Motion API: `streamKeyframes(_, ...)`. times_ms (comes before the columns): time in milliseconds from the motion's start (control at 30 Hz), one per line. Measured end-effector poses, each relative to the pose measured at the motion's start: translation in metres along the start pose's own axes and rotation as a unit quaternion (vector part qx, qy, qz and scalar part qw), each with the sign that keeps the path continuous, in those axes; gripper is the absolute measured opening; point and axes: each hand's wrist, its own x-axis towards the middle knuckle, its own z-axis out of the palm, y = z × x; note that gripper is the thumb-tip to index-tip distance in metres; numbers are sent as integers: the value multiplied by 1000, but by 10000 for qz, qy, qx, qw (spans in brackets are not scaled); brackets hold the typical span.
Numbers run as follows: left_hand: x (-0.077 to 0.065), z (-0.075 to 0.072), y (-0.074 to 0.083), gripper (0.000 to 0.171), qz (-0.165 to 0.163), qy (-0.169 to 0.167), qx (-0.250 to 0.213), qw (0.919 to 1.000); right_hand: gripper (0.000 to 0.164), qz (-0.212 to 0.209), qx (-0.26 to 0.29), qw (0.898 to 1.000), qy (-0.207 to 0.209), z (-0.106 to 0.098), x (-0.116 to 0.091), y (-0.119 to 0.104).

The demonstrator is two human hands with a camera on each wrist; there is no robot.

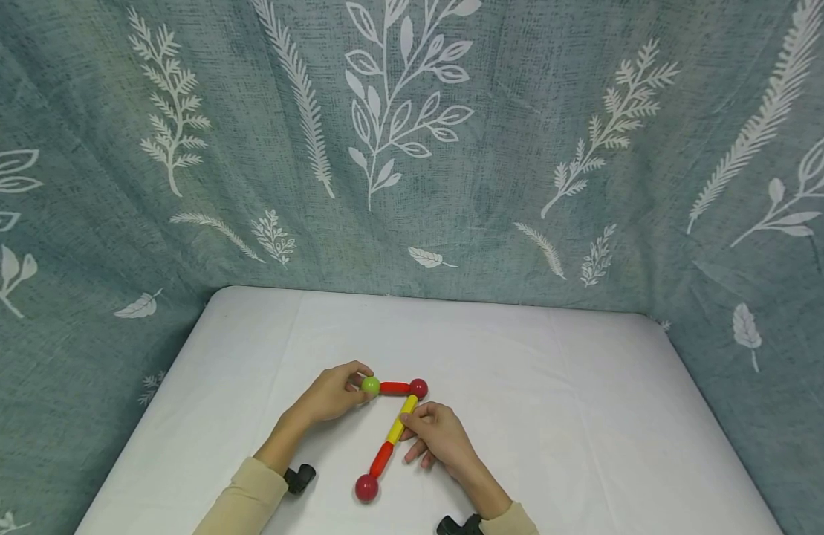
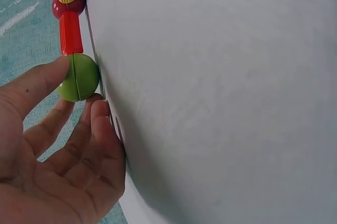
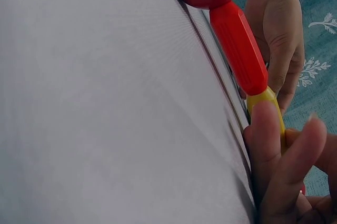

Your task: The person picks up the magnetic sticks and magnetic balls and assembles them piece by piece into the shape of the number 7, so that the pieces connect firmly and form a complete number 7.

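Note:
A bent chain of toy balls and rods lies over the white table. Its green ball (image 1: 371,385) is pinched between the thumb and fingers of my left hand (image 1: 334,391). From there a short red rod (image 2: 70,33) runs to a dark red ball (image 1: 418,388) at the corner. A yellow rod (image 1: 403,420) slants down from that ball, and my right hand (image 1: 441,437) grips it between thumb and fingers. Joined to its lower end is another red rod (image 3: 239,48), which ends in a larger red ball (image 1: 366,487).
A white cloth covers the table (image 1: 585,416). Behind it hangs a blue-green curtain (image 1: 498,148) with white leaf prints. Black devices (image 1: 300,478) are worn at both wrists, close above the tabletop.

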Motion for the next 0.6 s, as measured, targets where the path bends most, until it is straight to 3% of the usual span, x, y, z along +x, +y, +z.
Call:
streamKeyframes(333, 8, -1, 7, 31, -18, -19, 14, 10000, 31, 142, 138, 9998, 29, -8, 6, -2)
streamKeyframes(600, 39, 5, 20, 31, 140, -89, 66, 9998, 33, 264, -2, 9993, 265, -34, 14, -9)
